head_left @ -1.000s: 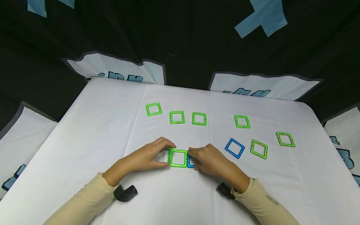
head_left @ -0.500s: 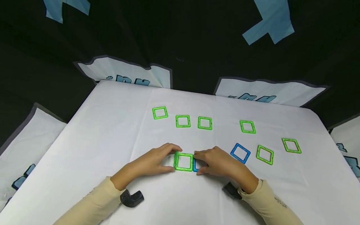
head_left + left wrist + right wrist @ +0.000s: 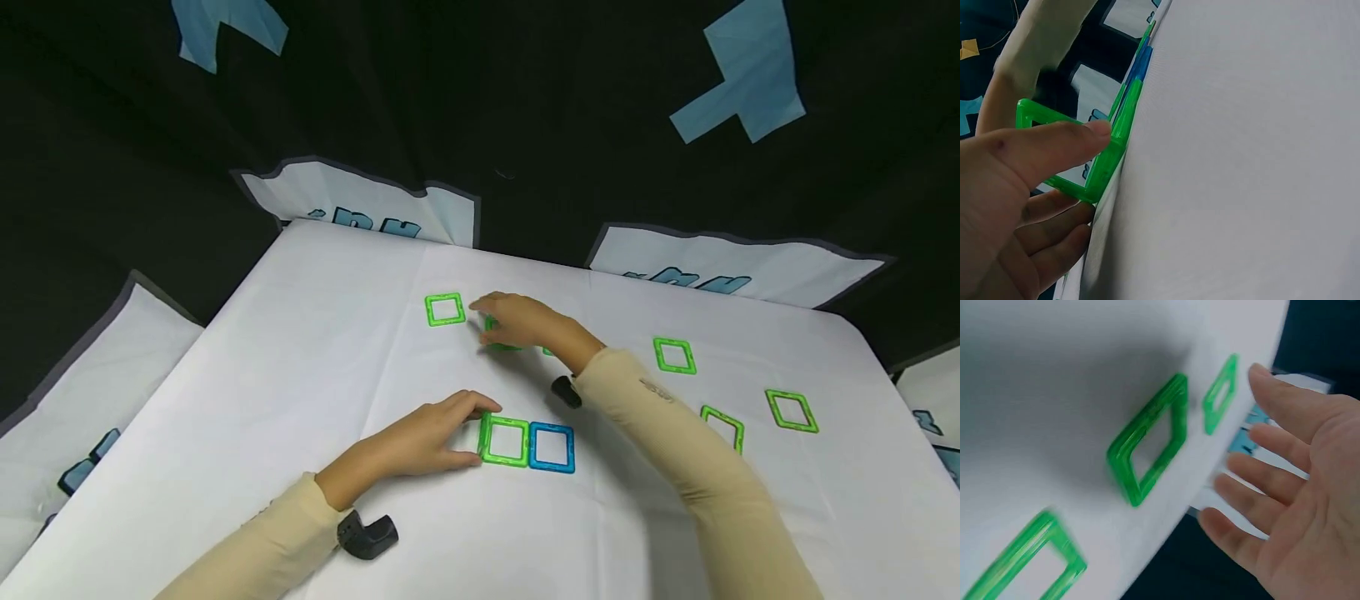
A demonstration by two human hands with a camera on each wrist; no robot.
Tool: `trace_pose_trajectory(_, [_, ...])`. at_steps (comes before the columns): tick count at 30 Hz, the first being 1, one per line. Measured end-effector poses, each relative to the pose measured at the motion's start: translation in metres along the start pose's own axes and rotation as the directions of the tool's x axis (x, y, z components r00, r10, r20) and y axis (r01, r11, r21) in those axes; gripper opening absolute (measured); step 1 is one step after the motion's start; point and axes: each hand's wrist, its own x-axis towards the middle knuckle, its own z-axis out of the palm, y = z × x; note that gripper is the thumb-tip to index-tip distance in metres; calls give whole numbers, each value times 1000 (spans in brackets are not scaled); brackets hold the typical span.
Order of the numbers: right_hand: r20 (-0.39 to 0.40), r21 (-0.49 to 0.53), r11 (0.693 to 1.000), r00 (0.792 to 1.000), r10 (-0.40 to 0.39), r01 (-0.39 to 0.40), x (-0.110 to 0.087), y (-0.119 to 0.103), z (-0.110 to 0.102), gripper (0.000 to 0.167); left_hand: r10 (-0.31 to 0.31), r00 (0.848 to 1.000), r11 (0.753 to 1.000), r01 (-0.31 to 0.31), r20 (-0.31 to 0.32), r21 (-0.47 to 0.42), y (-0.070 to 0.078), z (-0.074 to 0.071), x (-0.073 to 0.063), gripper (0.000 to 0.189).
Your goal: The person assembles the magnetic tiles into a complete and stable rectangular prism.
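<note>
One upright green frame [image 3: 485,437], glossy and square, is pinched by the left hand [image 3: 423,437] between thumb and fingers. It stands along the side of a flat green square [image 3: 507,461], which touches a hollow blue square [image 3: 552,468] on the white, faintly creased worktop [image 3: 360,333]. Nearer the far edge, the right hand [image 3: 516,319] hangs spread above another green square [image 3: 1147,419], apart from it.

Left sleeve [image 3: 255,533] and right sleeve [image 3: 697,467] are beige, right one has small dark print [image 3: 656,389], black curved unit [image 3: 367,537] at left wrist, black stub [image 3: 566,392] at right, left hand [image 3: 416,439] and right hand [image 3: 519,321] bare.
</note>
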Motion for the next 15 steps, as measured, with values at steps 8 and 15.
trace_pose_trajectory(8, [58, -105, 994, 998, 37, -30, 48, -11, 11, 68, 29, 1000, 999, -29, -5, 36, 1, 3, 1, 59])
trace_pose_trajectory(15, [39, -151, 988, 999, 29, -23, 55, -22, 13, 61, 31, 999, 999, -31, -13, 33, -2, 1, -1, 62])
